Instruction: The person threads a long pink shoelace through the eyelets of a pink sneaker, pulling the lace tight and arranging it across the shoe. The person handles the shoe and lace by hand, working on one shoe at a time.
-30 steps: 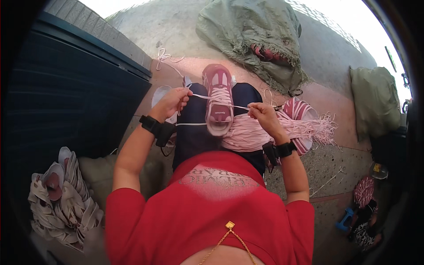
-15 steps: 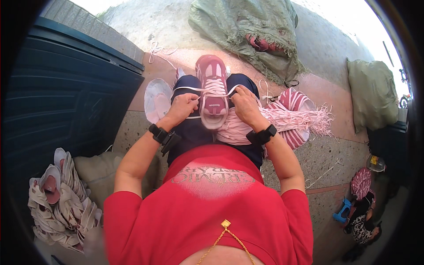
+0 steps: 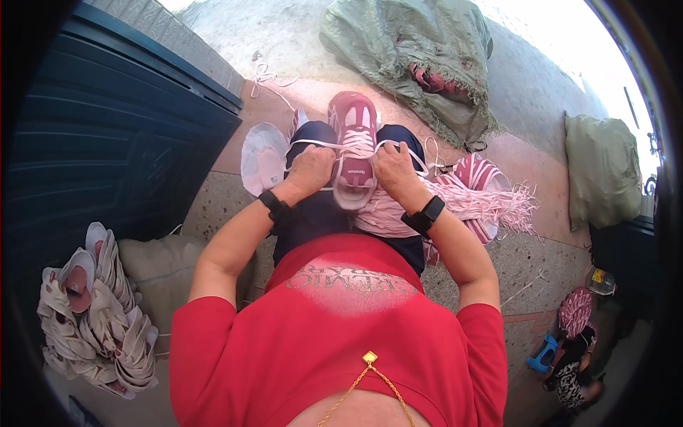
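Observation:
A rose-pink sneaker upper (image 3: pixel 353 112) rests between my thighs, its toe pointing away from me and its tongue towards me. White laces (image 3: pixel 356 142) criss-cross its front, with loose lengths running out to both sides. Left of the tongue, my left hand (image 3: pixel 311 171) is closed on a shoelace; its fingertips are partly hidden. On the other side, my right hand (image 3: pixel 396 169) pinches a lace close to the upper eyelets. A thick bundle of pale pink laces (image 3: pixel 469 201) lies across my right thigh and beyond it.
White-lined shoe pieces (image 3: pixel 262 158) lie beside my left knee, and striped pink ones (image 3: pixel 478 174) beyond the right. A stack of pale uppers (image 3: pixel 96 320) stands low left, near a dark blue door (image 3: pixel 121 135). Green woven sacks (image 3: pixel 398 43) sit ahead and at right (image 3: pixel 601 171).
Both hands have come closer to the shoe's tongue, the left one shifting right most. The whole view has tilted slightly. Both hands still grip the lace.

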{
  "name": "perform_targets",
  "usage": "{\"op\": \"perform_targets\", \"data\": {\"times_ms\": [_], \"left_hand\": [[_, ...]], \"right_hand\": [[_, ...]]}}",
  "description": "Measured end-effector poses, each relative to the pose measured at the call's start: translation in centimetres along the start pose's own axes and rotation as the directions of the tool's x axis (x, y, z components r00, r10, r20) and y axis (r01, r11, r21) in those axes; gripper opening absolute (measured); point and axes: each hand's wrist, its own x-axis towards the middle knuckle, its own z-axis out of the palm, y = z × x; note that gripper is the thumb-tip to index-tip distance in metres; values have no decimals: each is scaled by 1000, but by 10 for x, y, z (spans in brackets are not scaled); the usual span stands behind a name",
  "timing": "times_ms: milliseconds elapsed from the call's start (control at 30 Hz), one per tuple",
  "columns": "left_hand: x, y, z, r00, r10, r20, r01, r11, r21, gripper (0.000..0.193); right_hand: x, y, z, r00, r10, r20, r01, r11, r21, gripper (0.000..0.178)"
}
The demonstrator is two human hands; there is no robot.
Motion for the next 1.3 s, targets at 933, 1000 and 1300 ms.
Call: {"op": "perform_targets", "data": {"times_ms": [933,1000,1300], "left_hand": [[-15,33,3,971,11,-239,44,973,224,20],[-16,28,5,984,-37,-175,75,974,214,17],[13,29,-6,988,58,-143,-72,993,-94,16]], "right_hand": [[-23,-6,3,939,337,64,-334,853,401,24],[-26,3,11,952,299,66,-295,837,460,21],[-29,14,37,919,395,-1,-253,591,766,19]]}}
